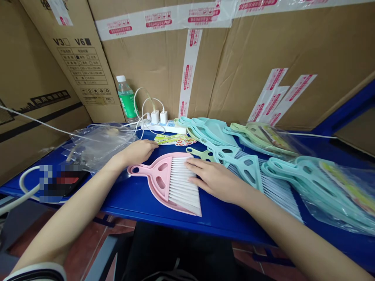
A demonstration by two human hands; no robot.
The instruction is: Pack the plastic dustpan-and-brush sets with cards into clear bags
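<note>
A pink plastic hand brush [164, 181] with white bristles lies flat on the blue table [140, 210]. My right hand [215, 179] rests flat across its bristle end, fingers spread, without a visible grip. My left hand [137, 153] lies palm down just beyond the brush's top edge, fingertips close to a strip of printed paper labels [171, 139]. To the right of my right hand, a teal hand brush [246, 171] overlaps a pale green one [199, 154]. More teal brushes [208, 130] lie behind them, and others sit in clear plastic bags [325, 191].
A power strip [164, 127] holds two white chargers with cables, beside a green-labelled water bottle [125, 97]. Crumpled clear plastic bags [99, 146] and a pixelated object [61, 181] lie at left. Taped cardboard boxes [164, 66] stand behind the table.
</note>
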